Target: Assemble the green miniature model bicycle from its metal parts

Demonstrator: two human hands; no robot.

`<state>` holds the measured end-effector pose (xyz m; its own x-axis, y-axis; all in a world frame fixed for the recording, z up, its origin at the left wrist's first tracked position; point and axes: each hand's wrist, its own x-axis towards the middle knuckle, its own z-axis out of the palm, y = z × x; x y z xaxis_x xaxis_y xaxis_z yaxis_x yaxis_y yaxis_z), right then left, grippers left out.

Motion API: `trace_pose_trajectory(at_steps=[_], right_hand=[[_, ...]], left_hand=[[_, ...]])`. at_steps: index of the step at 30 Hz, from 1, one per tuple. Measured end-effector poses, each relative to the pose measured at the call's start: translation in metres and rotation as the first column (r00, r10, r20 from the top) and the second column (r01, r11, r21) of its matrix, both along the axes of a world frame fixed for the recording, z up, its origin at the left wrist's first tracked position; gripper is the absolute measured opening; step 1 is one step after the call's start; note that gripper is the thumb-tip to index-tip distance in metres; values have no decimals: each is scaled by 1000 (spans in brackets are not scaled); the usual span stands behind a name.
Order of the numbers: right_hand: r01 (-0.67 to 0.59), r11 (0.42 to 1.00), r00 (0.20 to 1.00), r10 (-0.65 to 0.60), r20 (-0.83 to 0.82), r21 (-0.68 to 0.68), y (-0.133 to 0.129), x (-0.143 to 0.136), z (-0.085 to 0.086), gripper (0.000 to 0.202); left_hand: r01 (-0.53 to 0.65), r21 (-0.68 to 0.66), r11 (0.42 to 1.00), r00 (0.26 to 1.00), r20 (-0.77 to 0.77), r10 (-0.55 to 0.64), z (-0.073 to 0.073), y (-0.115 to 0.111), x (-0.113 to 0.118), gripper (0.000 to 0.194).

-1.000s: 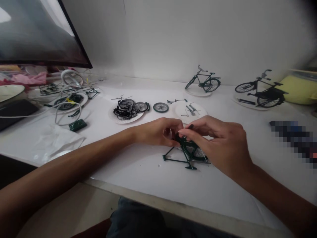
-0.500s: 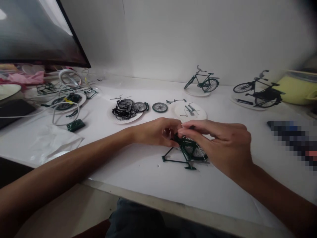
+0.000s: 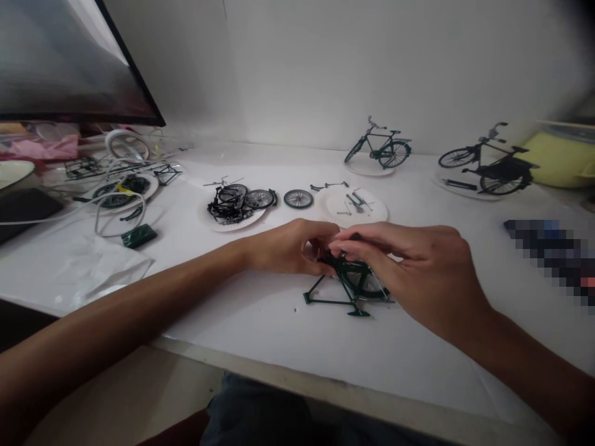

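A green model bicycle frame (image 3: 328, 301) with its rear wheel (image 3: 367, 284) lies on the white table in front of me, its saddle toward my body. My left hand (image 3: 297, 246) is closed around the far end of the frame, near the pedal area. My right hand (image 3: 413, 260) pinches at the same spot, its fingertips meeting the left fingers. A small dark tip shows between my right thumb and forefinger, but what it belongs to is hidden. A loose wheel (image 3: 298, 199) lies beyond my hands.
A paper plate (image 3: 325, 207) holds small parts. Another plate (image 3: 204, 220) carries black bicycle parts. Two model bicycles, one green (image 3: 381, 148) and one black (image 3: 488, 162), stand at the back. At left are a monitor (image 3: 69, 68), a green box-like piece (image 3: 138, 236), a cable and crumpled tissue (image 3: 106, 266).
My right fingertips have shifted slightly, and the dark tip between them shows more. My left hand and the bicycle frame stay in about the same place. The view has tilted a little.
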<state>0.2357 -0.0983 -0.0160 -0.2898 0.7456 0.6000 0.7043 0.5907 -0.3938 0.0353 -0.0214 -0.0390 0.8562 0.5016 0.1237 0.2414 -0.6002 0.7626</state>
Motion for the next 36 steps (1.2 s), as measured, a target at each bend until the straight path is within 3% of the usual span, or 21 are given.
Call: trace_pose_trajectory(at_steps=[4,11,16,20,23,25,28,31,33,36], right_hand=[[-3,995,1000,2,9,97,-1,-4,-3,4],[-7,993,1000,11,-27,118,-4,-5,-5,8],[-53,985,999,51,14,162,-7,-7,-9,9],[-54,983,998,61,-34,173,-3,-4,-12,15],[-36,975,994,56,-89,218,2,6,-8,9],[16,955,989,28,-145,295,4,17,-4,6],[97,906,988,-38,-148,412,8,36,3,13],[50,947,999,-45,-21,317,13,50,4,15],[-56,986,997,46,68,157,16,54,1,21],[-121,992,984,125,123,-43,22,54,-9,28]], left_hand=[[-8,-6,1000,1000,-24,8,0,-2,2,34],[-5,13,1000,999,-38,5,1,-5,1,28],[-65,33,997,998,13,64,-2,-8,3,17],[-82,31,996,997,8,81,-1,-8,3,18],[-92,65,994,994,62,88,2,-5,1,21],[-112,12,994,981,158,109,4,-3,-1,22],[-102,-214,971,939,302,165,4,2,-3,19],[-51,-363,930,907,373,196,3,6,-4,15],[-33,-393,919,902,384,196,3,8,-4,12],[-30,-404,914,909,369,193,3,9,-4,12]])
